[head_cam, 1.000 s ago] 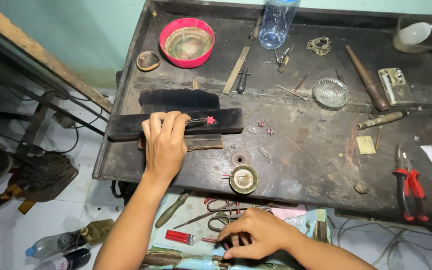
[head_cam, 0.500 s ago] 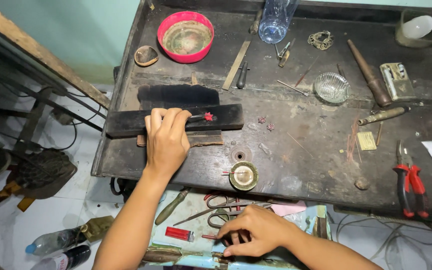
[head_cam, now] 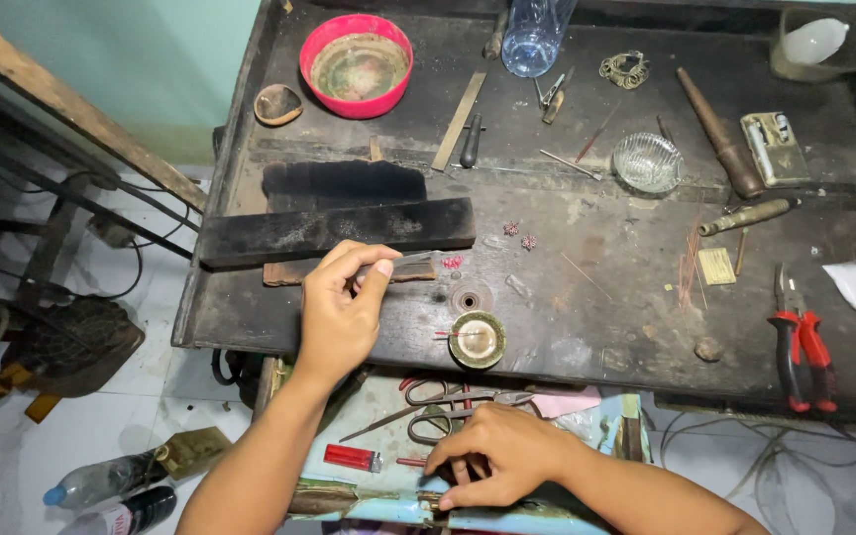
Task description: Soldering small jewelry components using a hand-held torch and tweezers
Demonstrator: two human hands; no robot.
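The left hand point(head_cam: 341, 315) pinches slim grey metal tweezers point(head_cam: 403, 263) between thumb and fingers, clamped on the handle end. Their long axis lies nearly level across the dark worn tabletop point(head_cam: 587, 297), tips pointing right at a small red jewel piece point(head_cam: 452, 263), just below the long black charred wooden block point(head_cam: 339, 233). The right hand point(head_cam: 497, 458) rests in the open drawer below, fingers curled together near steel scissors point(head_cam: 438, 401); whether they hold anything cannot be told.
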